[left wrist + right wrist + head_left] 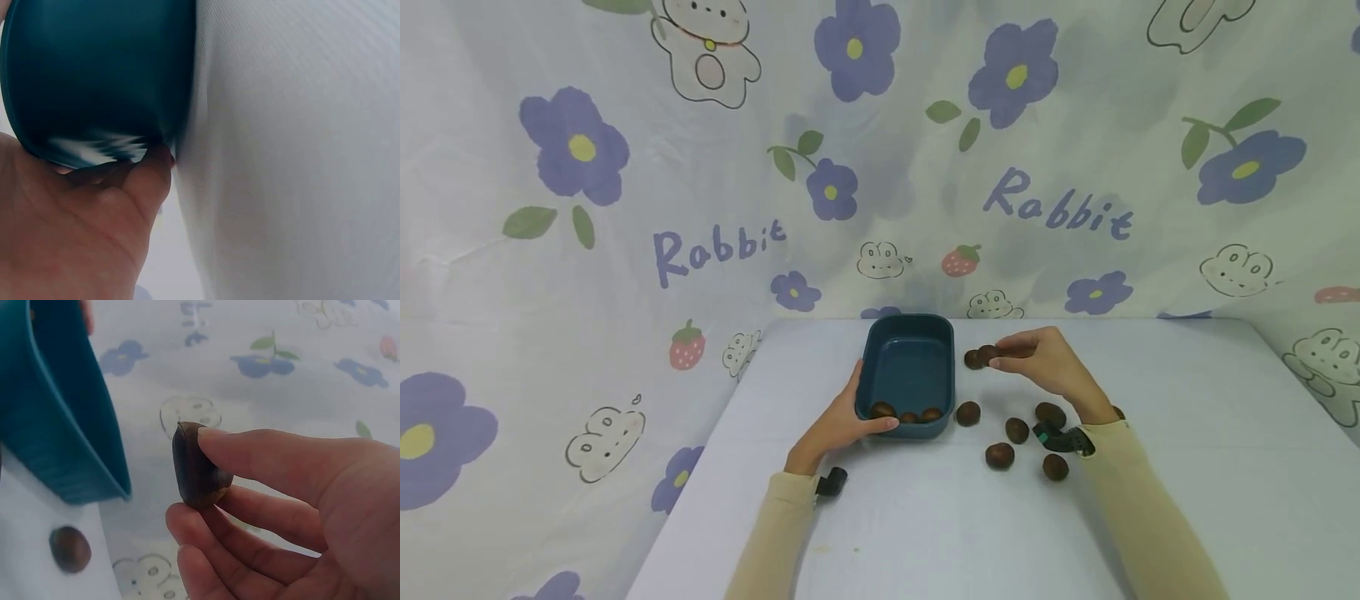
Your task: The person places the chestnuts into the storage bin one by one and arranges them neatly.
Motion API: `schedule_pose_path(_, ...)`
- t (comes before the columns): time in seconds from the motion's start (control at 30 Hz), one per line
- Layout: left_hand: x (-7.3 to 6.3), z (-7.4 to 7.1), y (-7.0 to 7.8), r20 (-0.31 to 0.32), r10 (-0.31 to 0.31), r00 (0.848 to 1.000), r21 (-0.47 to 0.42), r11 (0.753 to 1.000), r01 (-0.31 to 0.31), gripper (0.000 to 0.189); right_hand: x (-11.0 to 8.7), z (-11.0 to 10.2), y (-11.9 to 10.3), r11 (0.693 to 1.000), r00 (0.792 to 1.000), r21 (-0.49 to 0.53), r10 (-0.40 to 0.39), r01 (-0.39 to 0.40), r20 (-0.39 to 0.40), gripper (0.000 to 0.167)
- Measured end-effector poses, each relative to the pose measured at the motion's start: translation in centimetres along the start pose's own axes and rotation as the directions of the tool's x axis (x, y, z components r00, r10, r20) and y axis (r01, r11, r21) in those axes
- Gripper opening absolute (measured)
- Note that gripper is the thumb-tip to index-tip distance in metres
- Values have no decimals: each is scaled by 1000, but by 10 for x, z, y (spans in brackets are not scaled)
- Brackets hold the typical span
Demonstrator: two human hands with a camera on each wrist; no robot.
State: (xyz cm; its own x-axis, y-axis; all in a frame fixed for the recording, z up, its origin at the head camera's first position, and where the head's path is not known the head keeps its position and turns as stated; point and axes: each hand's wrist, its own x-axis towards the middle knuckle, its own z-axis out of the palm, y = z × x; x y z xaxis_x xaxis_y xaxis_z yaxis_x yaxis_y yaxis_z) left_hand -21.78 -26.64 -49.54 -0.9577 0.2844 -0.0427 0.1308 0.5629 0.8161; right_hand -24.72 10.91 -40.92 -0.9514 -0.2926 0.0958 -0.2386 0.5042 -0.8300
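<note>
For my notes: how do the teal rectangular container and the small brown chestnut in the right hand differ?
The container is larger, teal and boxy; the chestnut smaller, brown and pointed. The left hand grips the container; the right hand pinches the chestnut. Both are hand-held.

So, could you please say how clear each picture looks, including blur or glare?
Head view: soft, even light, a faint shadow beside the right sleeve; left wrist: blurred, a jagged pale patch, perhaps glare, low on the teal container; right wrist: held chestnut fairly clear, patterned cloth behind hazier.
</note>
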Motion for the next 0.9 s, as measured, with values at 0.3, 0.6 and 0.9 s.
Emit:
schedule_pose_path(0.3, 0, 1, -1, 1, 24, 1000, -10, 1000, -24, 133, 16, 35, -21, 996, 996, 59, -77, 74, 52, 39)
schedule_pose_path(0.6, 0, 0, 0, 7, 46, 999, -18, 999, -45, 129, 34, 77, -33, 990, 989, 54, -133, 130, 68, 33)
schedule_pose_path(0.9, -2, -2, 1, 12, 25, 1000, -5, 1000, -25, 131, 45, 114, -38, 990, 985, 6, -139, 139, 101, 30)
